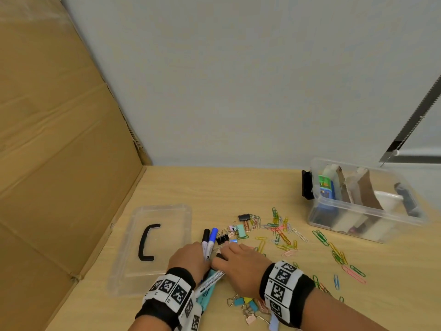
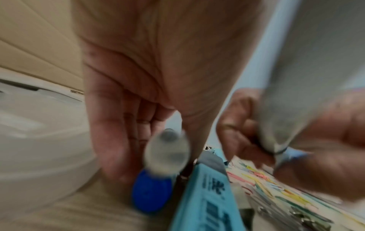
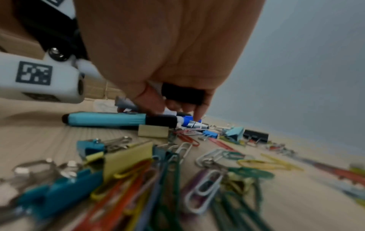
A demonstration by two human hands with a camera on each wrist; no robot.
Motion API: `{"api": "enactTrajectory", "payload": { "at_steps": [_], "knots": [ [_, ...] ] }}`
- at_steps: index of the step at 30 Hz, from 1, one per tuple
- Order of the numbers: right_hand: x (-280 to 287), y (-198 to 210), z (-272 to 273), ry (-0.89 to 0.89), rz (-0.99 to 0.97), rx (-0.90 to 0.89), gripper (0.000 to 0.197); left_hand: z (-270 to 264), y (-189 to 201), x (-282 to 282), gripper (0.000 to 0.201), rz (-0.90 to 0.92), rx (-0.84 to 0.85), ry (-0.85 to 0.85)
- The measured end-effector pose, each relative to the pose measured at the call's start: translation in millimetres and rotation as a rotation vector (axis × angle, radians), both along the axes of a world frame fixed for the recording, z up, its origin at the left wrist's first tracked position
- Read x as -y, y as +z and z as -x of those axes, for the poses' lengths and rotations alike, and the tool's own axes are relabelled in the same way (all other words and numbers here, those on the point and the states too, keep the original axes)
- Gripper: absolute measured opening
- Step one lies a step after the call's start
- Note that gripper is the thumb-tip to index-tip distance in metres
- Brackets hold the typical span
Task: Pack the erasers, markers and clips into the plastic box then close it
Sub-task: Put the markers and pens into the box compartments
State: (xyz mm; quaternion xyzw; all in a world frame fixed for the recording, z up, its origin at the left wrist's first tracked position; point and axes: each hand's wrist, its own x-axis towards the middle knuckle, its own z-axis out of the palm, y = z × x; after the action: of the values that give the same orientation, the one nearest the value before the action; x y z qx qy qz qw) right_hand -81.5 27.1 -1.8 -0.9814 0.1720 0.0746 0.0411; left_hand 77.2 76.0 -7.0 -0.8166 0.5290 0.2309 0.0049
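My left hand point(image 1: 188, 256) lies over a black-capped marker point(image 1: 205, 237) and a blue-capped marker point(image 1: 213, 236), with thumb and fingers around their barrels point(image 2: 168, 150). My right hand point(image 1: 241, 266) pinches a white marker point(image 1: 210, 281) near its black cap point(image 3: 183, 93). A teal marker point(image 1: 206, 295) lies on the table under both hands. Coloured paper clips point(image 1: 284, 235) and binder clips point(image 1: 243, 230) are scattered to the right. The clear plastic box point(image 1: 405, 220) stands open at the far right, holding erasers point(image 1: 325, 187) between cardboard dividers.
The clear lid point(image 1: 176, 211) with a black handle point(image 1: 146, 242) lies flat left of my hands. A cardboard wall point(image 1: 59, 139) closes off the left side. More binder clips point(image 1: 248, 306) lie near my right wrist. A grey wall stands behind the table.
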Motion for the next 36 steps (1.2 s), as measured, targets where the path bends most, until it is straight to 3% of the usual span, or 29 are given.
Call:
{"api": "enactTrajectory", "payload": {
  "at_steps": [7, 14, 19, 28, 36],
  "knots": [
    [7, 0, -10, -0.048, 0.002, -0.039, 0.053, -16, 5, -9, 0.024, 0.065, -0.161, -0.007],
    [9, 4, -10, -0.071, -0.034, -0.042, 0.042, -26, 22, -12, 0.020, 0.179, -0.185, 0.008],
    [14, 14, 10, -0.152, -0.153, 0.096, 0.037, -21, 24, -12, 0.020, 0.202, -0.227, 0.037],
    [42, 59, 111, -0.417, -0.239, 0.392, 0.020, 29, 36, 9, 0.014, 0.303, -0.231, -0.002],
    [89, 101, 222, -0.844, -0.323, 0.731, 0.023, 98, 43, 43, 0.010, 0.365, -0.278, -0.054]
  ]
}}
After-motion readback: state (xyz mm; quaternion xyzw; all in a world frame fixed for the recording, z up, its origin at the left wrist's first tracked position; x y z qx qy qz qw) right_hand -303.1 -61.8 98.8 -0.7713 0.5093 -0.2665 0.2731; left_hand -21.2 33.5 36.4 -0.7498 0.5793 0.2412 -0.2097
